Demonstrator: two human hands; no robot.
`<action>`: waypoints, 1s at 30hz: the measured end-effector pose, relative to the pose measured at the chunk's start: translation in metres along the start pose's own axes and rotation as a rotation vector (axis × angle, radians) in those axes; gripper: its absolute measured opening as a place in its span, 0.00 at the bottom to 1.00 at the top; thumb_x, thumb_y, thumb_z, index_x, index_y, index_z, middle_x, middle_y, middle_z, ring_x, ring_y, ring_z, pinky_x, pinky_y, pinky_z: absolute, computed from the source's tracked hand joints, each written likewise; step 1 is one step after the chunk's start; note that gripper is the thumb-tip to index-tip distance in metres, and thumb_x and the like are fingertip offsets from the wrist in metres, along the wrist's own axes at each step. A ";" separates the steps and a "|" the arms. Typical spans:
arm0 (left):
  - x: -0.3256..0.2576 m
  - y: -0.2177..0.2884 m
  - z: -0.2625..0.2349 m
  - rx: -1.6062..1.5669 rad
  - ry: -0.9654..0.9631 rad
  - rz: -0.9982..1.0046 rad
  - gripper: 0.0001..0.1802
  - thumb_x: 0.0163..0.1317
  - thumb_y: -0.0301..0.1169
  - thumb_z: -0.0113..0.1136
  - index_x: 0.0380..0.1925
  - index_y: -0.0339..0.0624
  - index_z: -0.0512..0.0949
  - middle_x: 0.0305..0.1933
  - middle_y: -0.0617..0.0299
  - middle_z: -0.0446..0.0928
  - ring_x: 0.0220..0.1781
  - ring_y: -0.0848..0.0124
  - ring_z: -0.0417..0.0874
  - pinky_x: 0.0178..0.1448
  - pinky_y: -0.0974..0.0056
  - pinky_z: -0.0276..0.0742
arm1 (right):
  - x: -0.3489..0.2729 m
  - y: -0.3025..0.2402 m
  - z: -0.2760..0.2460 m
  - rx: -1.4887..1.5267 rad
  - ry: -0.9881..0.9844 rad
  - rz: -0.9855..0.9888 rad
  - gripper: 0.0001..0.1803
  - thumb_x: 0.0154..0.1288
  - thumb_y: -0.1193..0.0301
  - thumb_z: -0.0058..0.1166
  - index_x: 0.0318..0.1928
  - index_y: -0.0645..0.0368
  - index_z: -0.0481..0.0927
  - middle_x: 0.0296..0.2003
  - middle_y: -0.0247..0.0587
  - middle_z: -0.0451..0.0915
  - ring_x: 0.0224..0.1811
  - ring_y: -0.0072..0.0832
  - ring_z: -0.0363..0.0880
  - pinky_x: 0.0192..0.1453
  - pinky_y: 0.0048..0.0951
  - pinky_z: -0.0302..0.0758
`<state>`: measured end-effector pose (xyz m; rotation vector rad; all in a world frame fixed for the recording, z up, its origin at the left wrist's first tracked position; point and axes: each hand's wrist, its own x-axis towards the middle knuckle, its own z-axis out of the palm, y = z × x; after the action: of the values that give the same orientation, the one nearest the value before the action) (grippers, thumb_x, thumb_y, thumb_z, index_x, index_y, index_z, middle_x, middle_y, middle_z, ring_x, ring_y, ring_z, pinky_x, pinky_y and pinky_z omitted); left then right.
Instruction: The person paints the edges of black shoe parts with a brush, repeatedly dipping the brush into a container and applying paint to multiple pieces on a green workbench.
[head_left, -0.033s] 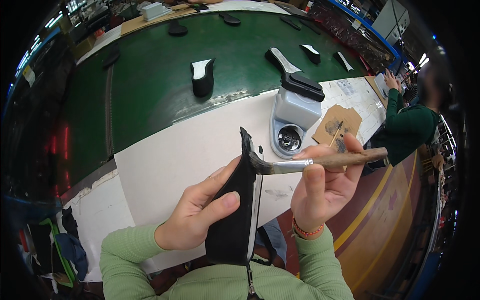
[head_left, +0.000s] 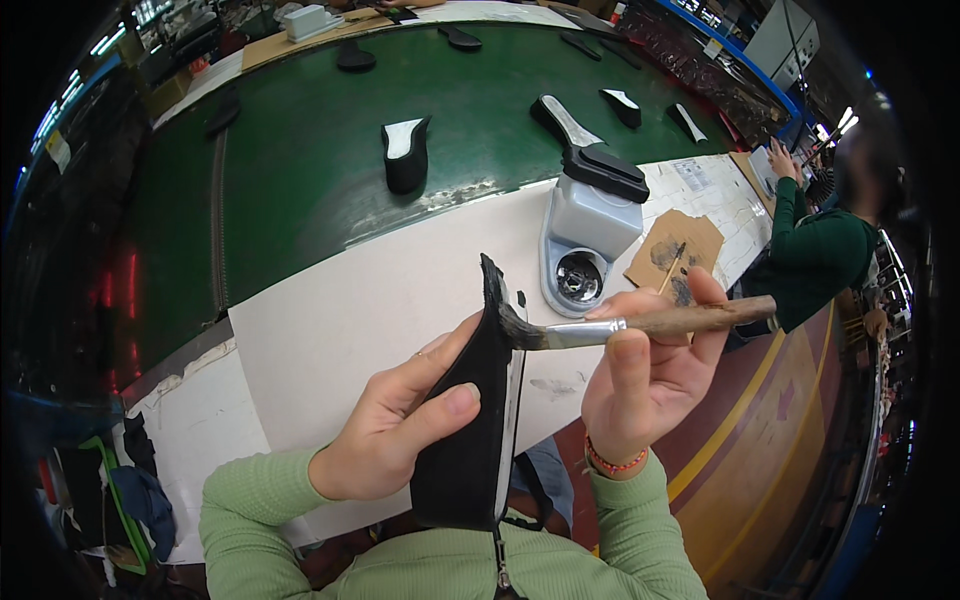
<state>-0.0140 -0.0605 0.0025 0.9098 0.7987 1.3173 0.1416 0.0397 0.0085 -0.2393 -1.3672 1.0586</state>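
Note:
My left hand [head_left: 395, 425] is closed around a black wedge shoe sole [head_left: 455, 455], held tilted on its edge with a pale strip along its right side. In my right hand [head_left: 650, 385] a brush [head_left: 685, 318] with a wooden handle and metal ferrule lies pinched between thumb and fingers. Its dark, bent bristles press against the sole's upper end. Just beyond the brush stands a pale plastic dispenser [head_left: 597, 210] with a black lid; its round cup [head_left: 580, 278] holds something dark and shiny.
A smeared cardboard piece [head_left: 700, 240] with a thin stick lies right of the dispenser. White sheeting [head_left: 320, 350] covers the near table. Behind it, several soles, including a black-and-white one [head_left: 405, 165], rest on a green belt [head_left: 290, 180]. A co-worker [head_left: 835, 245] in dark green works at right.

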 end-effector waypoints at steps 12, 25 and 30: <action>0.002 0.002 -0.003 0.051 0.025 0.049 0.28 0.64 0.30 0.45 0.63 0.32 0.53 0.64 0.54 0.57 0.65 0.71 0.57 0.66 0.67 0.49 | -0.001 0.000 0.004 -0.018 -0.038 -0.032 0.35 0.55 0.81 0.54 0.58 0.65 0.49 0.32 0.53 0.77 0.34 0.25 0.74 0.43 0.24 0.70; 0.001 0.001 -0.002 0.058 0.078 0.124 0.28 0.64 0.29 0.44 0.62 0.31 0.54 0.62 0.55 0.59 0.63 0.71 0.59 0.65 0.68 0.49 | -0.008 0.000 0.009 -0.045 -0.035 -0.020 0.34 0.55 0.81 0.54 0.57 0.64 0.48 0.31 0.52 0.77 0.33 0.25 0.74 0.42 0.23 0.70; 0.001 0.001 -0.002 0.085 0.103 0.151 0.28 0.63 0.28 0.45 0.62 0.31 0.54 0.62 0.55 0.59 0.64 0.70 0.58 0.66 0.67 0.48 | -0.009 0.000 0.009 -0.030 -0.043 -0.006 0.34 0.55 0.82 0.52 0.58 0.64 0.47 0.30 0.52 0.76 0.32 0.25 0.75 0.41 0.23 0.71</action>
<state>-0.0164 -0.0590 0.0023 0.9915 0.8853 1.4804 0.1352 0.0297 0.0047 -0.2355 -1.4228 1.0440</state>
